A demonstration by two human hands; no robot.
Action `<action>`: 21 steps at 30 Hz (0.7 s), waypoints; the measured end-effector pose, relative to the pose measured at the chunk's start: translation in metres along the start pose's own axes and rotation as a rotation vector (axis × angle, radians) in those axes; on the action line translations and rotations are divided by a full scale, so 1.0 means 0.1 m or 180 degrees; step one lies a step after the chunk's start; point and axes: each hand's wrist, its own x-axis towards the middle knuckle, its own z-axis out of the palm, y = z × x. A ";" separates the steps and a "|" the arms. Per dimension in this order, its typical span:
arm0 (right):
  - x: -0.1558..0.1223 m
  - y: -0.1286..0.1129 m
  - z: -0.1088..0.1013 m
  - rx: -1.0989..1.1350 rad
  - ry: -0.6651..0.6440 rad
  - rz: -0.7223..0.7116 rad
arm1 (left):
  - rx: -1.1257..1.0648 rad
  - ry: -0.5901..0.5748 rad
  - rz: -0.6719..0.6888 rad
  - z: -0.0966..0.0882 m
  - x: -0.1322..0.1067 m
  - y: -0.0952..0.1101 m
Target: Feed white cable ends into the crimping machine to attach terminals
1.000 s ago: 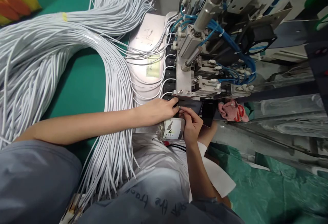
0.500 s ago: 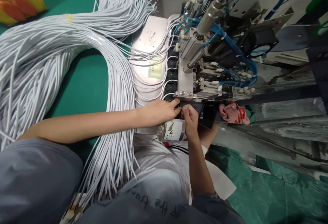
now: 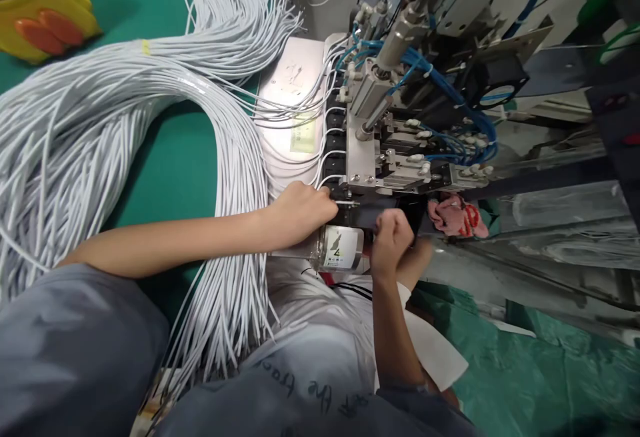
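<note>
My left hand (image 3: 306,212) is closed on a white cable (image 3: 346,203). The cable's tip points right, past my fingertips, beside the row of black clamps (image 3: 334,146) on the machine's edge. My right hand (image 3: 393,240) is curled into a fist, apart from the cable; what it holds, if anything, is hidden. Between and below my hands sits a clear container with a white label (image 3: 343,248). Several white cables run from the clamps over the pale metal plate (image 3: 280,84).
A thick bundle of white cables (image 3: 240,157) lies on the green tabletop (image 3: 165,157), under my left forearm. The machine with metal cylinders (image 3: 370,90) and blue air hoses (image 3: 445,84) stands ahead. A pink cloth (image 3: 455,216) lies at right; a yellow object (image 3: 50,17) is far left.
My right hand has pulled away to the right from the cable tip and closed into a fist. My left hand has shifted slightly left, and the cable end now shows.
</note>
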 end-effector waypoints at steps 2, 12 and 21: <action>-0.28 -0.17 -0.03 -0.0195 0.0175 -0.0288 | 0.0066 0.0062 -0.0215 0.01 0.01 -0.02; -1.16 -0.25 0.64 0.0236 -0.2588 0.0647 | -0.0278 0.0352 -0.0294 0.01 0.09 -0.12; -1.30 -0.36 0.56 -0.0401 -0.1711 0.0027 | -0.2600 0.0355 0.1499 -0.04 -0.13 0.29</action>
